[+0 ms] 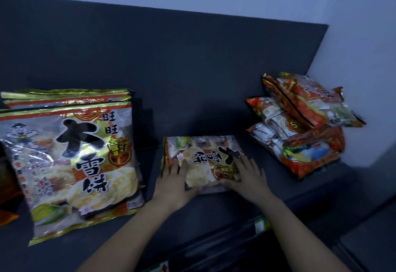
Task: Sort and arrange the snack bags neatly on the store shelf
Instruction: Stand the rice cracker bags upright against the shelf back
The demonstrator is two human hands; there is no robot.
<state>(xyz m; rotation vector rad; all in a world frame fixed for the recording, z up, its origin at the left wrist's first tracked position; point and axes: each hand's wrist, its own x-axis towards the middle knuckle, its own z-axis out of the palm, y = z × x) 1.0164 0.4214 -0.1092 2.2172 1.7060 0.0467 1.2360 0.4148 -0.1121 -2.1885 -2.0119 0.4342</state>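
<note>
A small gold and white rice cracker bag [201, 160] lies flat in the middle of the dark shelf [192, 68], its print upside down to me. My left hand [173, 181] rests on its left side with fingers spread. My right hand [246, 175] presses its right side, fingers straight, thumb along the near edge. To the left, several large bags of the same gold design [70, 156] stand stacked, leaning back. At the right, a loose pile of red and orange snack bags [304, 126] lies against the wall.
The shelf's dark back panel rises behind everything, and a pale wall [353, 46] closes the right end. The shelf's front edge carries a green price tag [260, 225]. An orange bag edge [6, 216] shows at the far left.
</note>
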